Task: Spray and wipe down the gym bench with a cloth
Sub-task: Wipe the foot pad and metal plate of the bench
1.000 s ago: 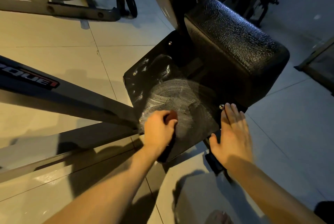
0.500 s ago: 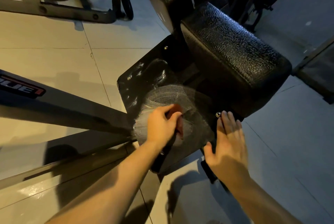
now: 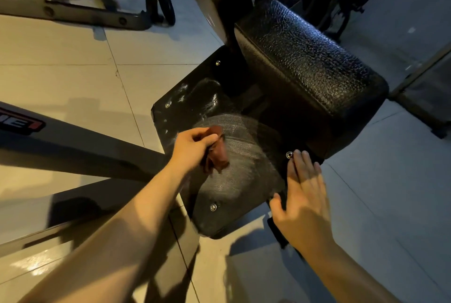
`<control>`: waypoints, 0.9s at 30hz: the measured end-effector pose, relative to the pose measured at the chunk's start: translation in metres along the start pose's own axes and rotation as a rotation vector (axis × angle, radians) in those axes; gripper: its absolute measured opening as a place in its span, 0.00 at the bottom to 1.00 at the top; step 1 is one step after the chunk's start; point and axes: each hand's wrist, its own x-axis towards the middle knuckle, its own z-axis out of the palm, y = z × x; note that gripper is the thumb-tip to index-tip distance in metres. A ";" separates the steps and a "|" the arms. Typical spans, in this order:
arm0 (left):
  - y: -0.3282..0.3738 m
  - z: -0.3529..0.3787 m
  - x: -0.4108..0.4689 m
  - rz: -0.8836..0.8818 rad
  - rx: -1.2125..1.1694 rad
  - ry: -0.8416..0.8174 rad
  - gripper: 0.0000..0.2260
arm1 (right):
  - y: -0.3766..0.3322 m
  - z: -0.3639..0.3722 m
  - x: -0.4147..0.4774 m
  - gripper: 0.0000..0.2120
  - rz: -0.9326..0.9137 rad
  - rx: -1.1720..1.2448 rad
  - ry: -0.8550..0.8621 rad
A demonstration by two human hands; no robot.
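The left hand [image 3: 192, 146] is curled round a bunched reddish-brown cloth [image 3: 219, 156]. Thumb and fingers pinch it so that a loose fold hangs out toward 4 o'clock, apparently against the flat black riveted panel [image 3: 244, 180] at the near end of the black gym bench. The right hand [image 3: 302, 197] lies flat on the panel's edge at 3 o'clock from the cloth, fingers straight and close together, fingertips just beside a silver rivet [image 3: 289, 155]. The bench's long axis runs from 7 o'clock to 1 o'clock, ending at the black textured vinyl seat pad [image 3: 305, 58]. Around the cloth the panel shows a hazy grey wiped arc. White spray flecks [image 3: 184, 92] sit at about 11 o'clock from the left hand, near it and well apart from the right. I judge the next stroke falls to the left hand, pushing the cloth up toward 11 o'clock.
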 end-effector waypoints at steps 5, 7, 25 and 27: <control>0.006 0.022 0.002 0.133 0.178 -0.110 0.07 | 0.003 -0.001 0.000 0.33 0.005 -0.035 -0.011; -0.002 0.009 0.007 0.146 0.377 0.035 0.11 | 0.002 -0.002 -0.001 0.32 -0.009 -0.021 0.003; -0.041 0.002 0.016 0.328 0.685 0.250 0.13 | 0.000 -0.001 0.000 0.34 -0.034 -0.060 -0.016; -0.054 -0.016 0.020 0.132 0.612 0.300 0.12 | 0.002 -0.002 0.000 0.34 -0.038 -0.049 -0.013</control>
